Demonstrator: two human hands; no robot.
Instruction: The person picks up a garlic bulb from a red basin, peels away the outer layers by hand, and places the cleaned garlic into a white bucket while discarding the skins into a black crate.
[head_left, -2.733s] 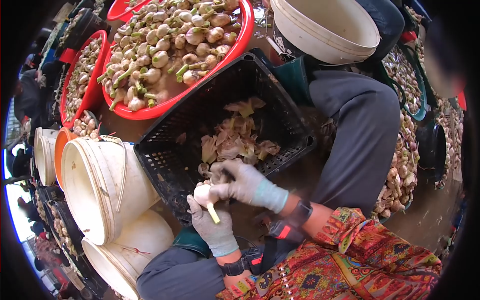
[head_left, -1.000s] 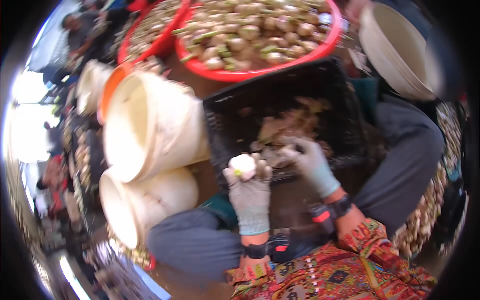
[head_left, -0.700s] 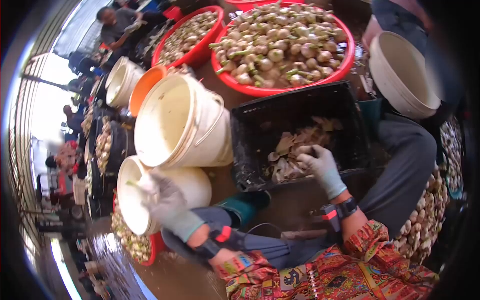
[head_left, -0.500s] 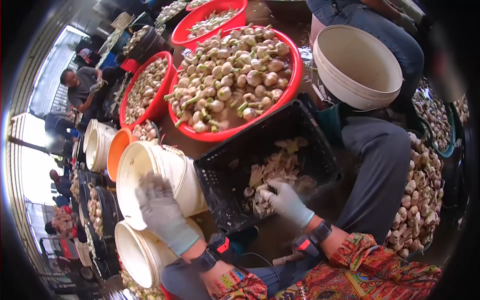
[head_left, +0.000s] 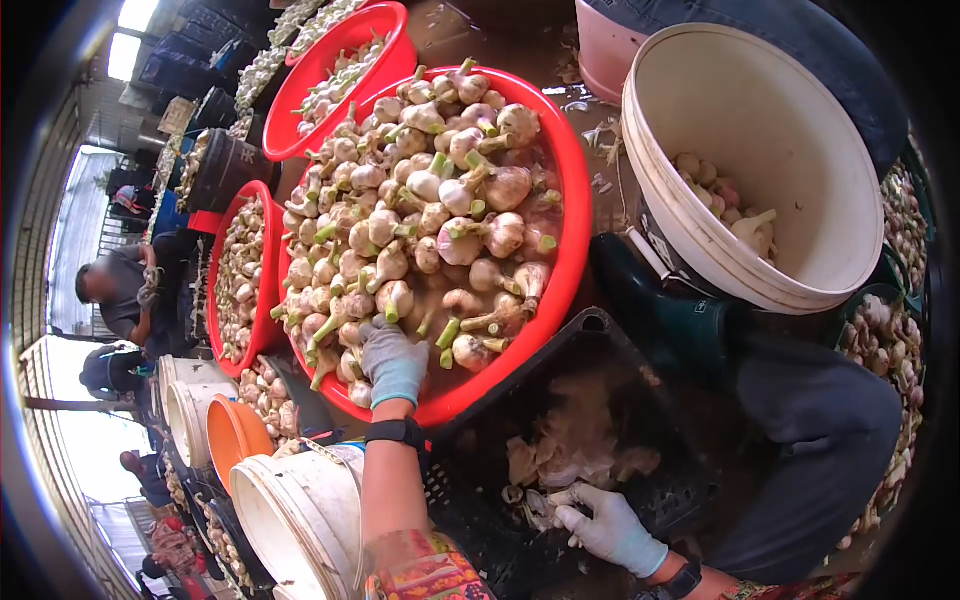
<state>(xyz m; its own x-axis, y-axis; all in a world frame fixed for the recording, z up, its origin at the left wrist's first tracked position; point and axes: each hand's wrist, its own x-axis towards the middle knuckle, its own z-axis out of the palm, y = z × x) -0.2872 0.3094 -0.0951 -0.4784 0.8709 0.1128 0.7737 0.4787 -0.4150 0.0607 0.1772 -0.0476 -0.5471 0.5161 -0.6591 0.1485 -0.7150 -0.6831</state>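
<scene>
My gloved left hand (head_left: 392, 362) reaches into the near edge of a large red basin (head_left: 572, 215) heaped with garlic bulbs (head_left: 393, 298). Its fingertips are among the bulbs and partly hidden, so whether they grip one is unclear. My gloved right hand (head_left: 597, 525) is low over a black crate (head_left: 640, 370), fingers curled together beside loose papery skins (head_left: 565, 450). Something small and dark or pale may be between its fingers, too small to name.
A large white bucket (head_left: 850, 215) with some bulbs inside stands at the right, beside a green boot (head_left: 655, 310). White buckets (head_left: 290, 530) and an orange bucket (head_left: 235, 435) stand at the left. A seated person (head_left: 125, 290) is further back.
My left hand has moved from over the white bucket forward into the red basin. The view has shifted, and garlic now shows inside the large white bucket.
</scene>
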